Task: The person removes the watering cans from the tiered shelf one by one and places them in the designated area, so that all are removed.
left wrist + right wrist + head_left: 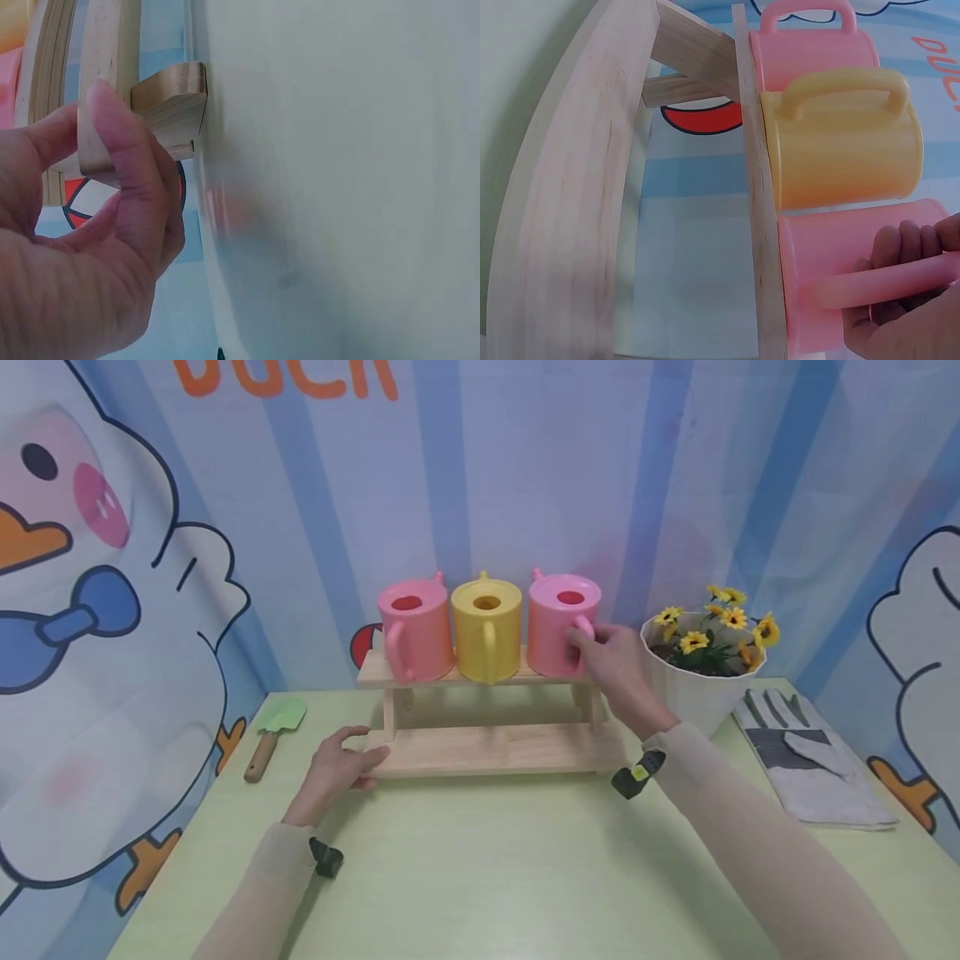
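A two-tier wooden stand carries a row of three watering cans on its upper shelf. At the left is a pink watering can, in the middle a yellow watering can, at the right another pink watering can. My right hand grips the handle of the right pink one; the right wrist view shows the fingers round that handle, with the can's base at the shelf. At the lower shelf's left end, my left hand pinches the board between thumb and fingers.
Left of the stand lies a small trowel with a green blade. To the right stand a white pot of yellow flowers and a pair of grey-white gloves. A blue duck-print curtain hangs behind the table.
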Motion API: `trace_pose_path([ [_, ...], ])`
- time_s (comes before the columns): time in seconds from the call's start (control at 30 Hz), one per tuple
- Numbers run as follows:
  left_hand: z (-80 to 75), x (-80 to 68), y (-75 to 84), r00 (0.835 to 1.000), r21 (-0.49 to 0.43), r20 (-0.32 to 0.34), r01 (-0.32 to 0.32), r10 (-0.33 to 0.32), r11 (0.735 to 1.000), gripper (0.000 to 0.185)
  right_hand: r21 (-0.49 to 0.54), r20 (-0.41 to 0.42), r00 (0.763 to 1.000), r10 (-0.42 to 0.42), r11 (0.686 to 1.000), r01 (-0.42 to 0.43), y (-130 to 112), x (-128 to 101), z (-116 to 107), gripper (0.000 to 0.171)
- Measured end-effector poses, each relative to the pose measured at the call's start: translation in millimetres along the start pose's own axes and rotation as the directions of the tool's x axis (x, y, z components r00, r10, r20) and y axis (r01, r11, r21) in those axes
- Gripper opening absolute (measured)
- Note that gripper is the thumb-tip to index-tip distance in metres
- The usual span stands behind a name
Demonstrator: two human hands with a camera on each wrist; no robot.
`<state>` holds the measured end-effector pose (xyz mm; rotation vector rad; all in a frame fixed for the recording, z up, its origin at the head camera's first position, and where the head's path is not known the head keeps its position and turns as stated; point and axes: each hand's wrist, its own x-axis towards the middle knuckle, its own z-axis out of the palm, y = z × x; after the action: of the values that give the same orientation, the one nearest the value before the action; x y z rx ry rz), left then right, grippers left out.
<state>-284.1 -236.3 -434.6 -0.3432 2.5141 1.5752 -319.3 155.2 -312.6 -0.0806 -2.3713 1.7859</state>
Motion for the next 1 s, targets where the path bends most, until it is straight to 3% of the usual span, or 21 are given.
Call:
trace_pose_path([
  [0.33,-0.7,0.4,-1.2,0.998,-0.082,0.062,-0.012,0.017,0.997,0.084,0.095,-0.085,0.996,0.012,0.995,-0.004,1.9,3.4,11.6,0.034],
  [0.67,-1.2,3.3,-2.1,0.997,-0.081,0.074,-0.024,0.030,0.996,0.083,0.110,-0.160,0.987,-0.013,0.993,0.031,9.6,5.8,15.5,0.024],
  [1.0,-1.9,1.5,-1.6,0.998,-0.030,0.060,-0.009,0.011,0.999,0.085,0.067,-0.222,0.973,-0.066,0.994,0.083,13.3,3.2,21.4,0.037],
])
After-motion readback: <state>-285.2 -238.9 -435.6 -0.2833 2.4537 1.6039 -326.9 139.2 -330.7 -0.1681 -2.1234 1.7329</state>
